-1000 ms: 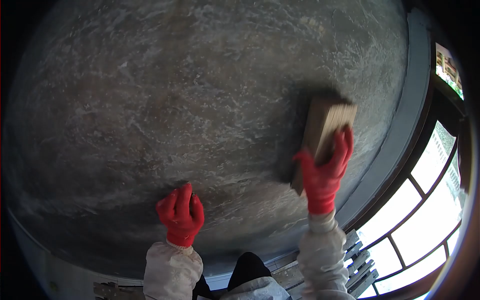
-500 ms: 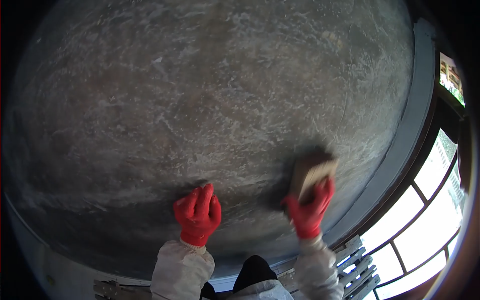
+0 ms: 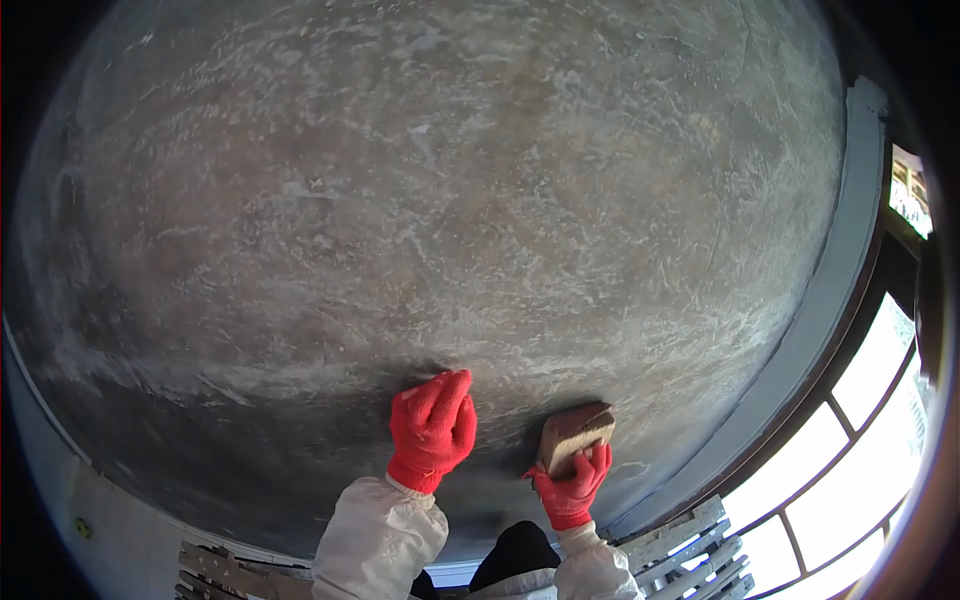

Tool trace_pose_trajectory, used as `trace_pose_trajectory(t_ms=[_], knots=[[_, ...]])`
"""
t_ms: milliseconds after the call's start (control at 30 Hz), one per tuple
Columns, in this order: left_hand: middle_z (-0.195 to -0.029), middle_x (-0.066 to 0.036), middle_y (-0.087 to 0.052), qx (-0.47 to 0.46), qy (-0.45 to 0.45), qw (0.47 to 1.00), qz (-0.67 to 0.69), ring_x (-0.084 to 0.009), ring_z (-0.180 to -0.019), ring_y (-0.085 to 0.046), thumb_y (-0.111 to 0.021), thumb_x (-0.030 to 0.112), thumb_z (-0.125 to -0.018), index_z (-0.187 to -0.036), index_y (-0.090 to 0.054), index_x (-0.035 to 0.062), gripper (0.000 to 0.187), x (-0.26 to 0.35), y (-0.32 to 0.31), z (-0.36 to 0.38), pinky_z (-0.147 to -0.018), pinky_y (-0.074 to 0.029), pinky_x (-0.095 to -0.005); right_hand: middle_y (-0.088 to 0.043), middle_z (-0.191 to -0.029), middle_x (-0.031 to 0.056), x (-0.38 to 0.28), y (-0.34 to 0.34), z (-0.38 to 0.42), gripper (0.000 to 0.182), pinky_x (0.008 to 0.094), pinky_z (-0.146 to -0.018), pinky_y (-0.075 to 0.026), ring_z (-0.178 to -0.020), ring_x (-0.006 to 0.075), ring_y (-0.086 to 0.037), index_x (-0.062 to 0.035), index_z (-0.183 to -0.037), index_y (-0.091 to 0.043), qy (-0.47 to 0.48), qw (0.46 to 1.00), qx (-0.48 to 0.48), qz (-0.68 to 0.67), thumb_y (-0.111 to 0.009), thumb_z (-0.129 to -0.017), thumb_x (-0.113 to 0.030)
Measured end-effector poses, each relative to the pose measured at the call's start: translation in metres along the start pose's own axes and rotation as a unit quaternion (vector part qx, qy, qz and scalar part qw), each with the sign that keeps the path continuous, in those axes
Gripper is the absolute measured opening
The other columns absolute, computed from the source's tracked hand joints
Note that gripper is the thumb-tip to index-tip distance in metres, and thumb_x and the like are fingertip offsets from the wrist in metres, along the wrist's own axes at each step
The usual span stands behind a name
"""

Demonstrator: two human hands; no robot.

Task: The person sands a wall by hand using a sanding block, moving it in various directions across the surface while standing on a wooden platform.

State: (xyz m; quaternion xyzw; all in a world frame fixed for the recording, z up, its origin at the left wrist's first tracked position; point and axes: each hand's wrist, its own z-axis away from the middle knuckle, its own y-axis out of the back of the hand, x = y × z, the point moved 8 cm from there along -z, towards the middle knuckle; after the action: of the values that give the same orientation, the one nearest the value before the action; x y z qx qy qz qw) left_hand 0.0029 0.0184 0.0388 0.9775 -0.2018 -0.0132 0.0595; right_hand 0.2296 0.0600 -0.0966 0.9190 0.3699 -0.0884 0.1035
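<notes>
A wooden block [image 3: 577, 432], light brown with a darker end, sits in my right hand [image 3: 573, 490], which wears a red glove. My thumb and fingers grip its lower part, and its face is against the mottled grey wall surface [image 3: 470, 240]. To the left, my left hand [image 3: 432, 430], also red-gloved, has its fingers bent and drawn together, with the tips at the same surface. Whatever lies under those fingers, if anything, is hidden. Pale streaks and specks cover the upper surface; the band by my hands is darker.
A grey border strip [image 3: 850, 240] edges the surface on the right, beside dark-framed bright windows [image 3: 830, 460]. Wooden slats [image 3: 690, 550] lie low at the right, and more slats [image 3: 235, 575] at the lower left. My dark-clad knee [image 3: 515, 555] shows at the bottom.
My right hand has moved down and left with the wooden block, which was blurred by motion before. In view, my left hand sits farther right and slightly lower; the camera view has shifted too.
</notes>
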Motion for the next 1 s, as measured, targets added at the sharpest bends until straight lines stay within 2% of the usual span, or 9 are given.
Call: trace_pose_trajectory(t_ms=[267, 333, 433, 533, 633, 800, 833, 900, 1000], knots=[[-0.123, -0.017, -0.054, -0.007, 0.074, 0.993, 0.093, -0.0293, -0.105, -0.054, -0.058, -0.005, -0.082, -0.126, -0.053, -0.0002, 0.044, 0.006, 0.028, -0.003, -0.087, -0.047, -0.0386, -0.043, -0.139, 0.0224, -0.085, 0.018, -0.225, 0.084, 0.0522, -0.097, -0.040, -0.122, 0.0454, -0.044, -0.0092, -0.126, -0.049, 0.052, 0.992, 0.109, -0.022, -0.091, -0.054, -0.022], [-0.118, -0.017, -0.059, 0.031, 0.167, 0.976, 0.134, -0.0321, -0.109, -0.055, -0.061, -0.004, -0.080, -0.123, -0.056, -0.0001, 0.043, -0.004, 0.041, 0.014, -0.090, -0.047, -0.0398, -0.043, -0.139, 0.0228, -0.086, 0.014, -0.211, 0.087, 0.0533, -0.097, -0.040, -0.122, 0.0465, -0.043, -0.0094, -0.128, -0.047, 0.039, 0.992, 0.118, -0.003, -0.091, -0.054, -0.025], [-0.120, -0.018, -0.057, 0.011, 0.193, 0.970, 0.145, -0.0324, -0.108, -0.055, -0.060, -0.004, -0.082, -0.124, -0.054, -0.0003, 0.043, -0.002, 0.057, 0.040, -0.090, -0.047, -0.0391, -0.040, -0.140, 0.0224, -0.062, -0.005, -0.087, 0.092, 0.0579, -0.095, -0.040, -0.122, 0.0496, -0.042, -0.0103, -0.132, -0.043, 0.019, 0.996, 0.088, -0.016, -0.092, -0.056, -0.030], [-0.119, -0.018, -0.058, -0.033, 0.256, 0.956, 0.140, -0.0319, -0.107, -0.055, -0.061, -0.004, -0.082, -0.122, -0.055, -0.0006, 0.041, -0.003, 0.064, 0.081, -0.090, -0.048, -0.0384, -0.040, -0.140, 0.0200, -0.037, -0.023, 0.039, 0.097, 0.0593, -0.095, -0.040, -0.122, 0.0489, -0.042, -0.0143, -0.133, -0.039, 0.005, 0.997, -0.039, -0.066, -0.093, -0.053, -0.030], [-0.118, -0.018, -0.058, -0.064, 0.281, 0.942, 0.174, -0.0325, -0.105, -0.056, -0.061, -0.003, -0.083, -0.121, -0.055, -0.0004, 0.039, 0.000, 0.065, 0.106, -0.089, -0.048, -0.0387, -0.040, -0.140, 0.0192, -0.045, -0.021, 0.018, 0.099, 0.0587, -0.095, -0.040, -0.122, 0.0478, -0.043, -0.0158, -0.133, -0.038, 0.002, 0.997, -0.025, -0.071, -0.093, -0.052, -0.029], [-0.118, -0.017, -0.058, -0.086, 0.278, 0.945, 0.146, -0.0348, -0.106, -0.057, -0.062, -0.002, -0.081, -0.121, -0.055, 0.0008, 0.040, 0.007, 0.063, 0.090, -0.088, -0.048, -0.0404, -0.045, -0.137, 0.0210, -0.108, 0.000, -0.178, 0.084, 0.0524, -0.097, -0.041, -0.121, 0.0449, -0.045, -0.0104, -0.126, -0.048, 0.033, 0.995, 0.086, -0.047, -0.090, -0.055, -0.026], [-0.120, -0.018, -0.054, -0.088, 0.258, 0.951, 0.145, -0.0308, -0.102, -0.057, -0.059, -0.003, -0.083, -0.123, -0.052, 0.0005, 0.041, 0.011, 0.061, 0.085, -0.087, -0.049, -0.0379, -0.044, -0.138, 0.0212, -0.117, 0.002, -0.203, 0.084, 0.0511, -0.097, -0.041, -0.120, 0.0436, -0.046, -0.0098, -0.126, -0.047, 0.036, 0.994, 0.095, -0.046, -0.090, -0.055, -0.024], [-0.123, -0.018, -0.050, -0.088, 0.236, 0.957, 0.141, -0.0268, -0.099, -0.058, -0.057, -0.004, -0.085, -0.125, -0.049, 0.0001, 0.042, 0.019, 0.059, 0.085, -0.085, -0.049, -0.0354, -0.045, -0.137, 0.0210, -0.123, 0.002, -0.210, 0.083, 0.0528, -0.097, -0.040, -0.120, 0.0447, -0.046, -0.0094, -0.125, -0.047, 0.036, 0.994, 0.100, -0.022, -0.090, -0.055, -0.024], [-0.117, -0.017, -0.060, -0.099, 0.310, 0.928, 0.182, -0.0340, -0.106, -0.057, -0.064, 0.000, -0.082, -0.123, -0.054, 0.0029, 0.043, 0.024, 0.051, 0.119, -0.089, -0.048, -0.0405, -0.044, -0.136, 0.0199, -0.102, -0.010, -0.131, 0.086, 0.0576, -0.096, -0.040, -0.121, 0.0493, -0.043, -0.0103, -0.128, -0.045, 0.028, 0.997, 0.066, -0.007, -0.090, -0.057, -0.033]])
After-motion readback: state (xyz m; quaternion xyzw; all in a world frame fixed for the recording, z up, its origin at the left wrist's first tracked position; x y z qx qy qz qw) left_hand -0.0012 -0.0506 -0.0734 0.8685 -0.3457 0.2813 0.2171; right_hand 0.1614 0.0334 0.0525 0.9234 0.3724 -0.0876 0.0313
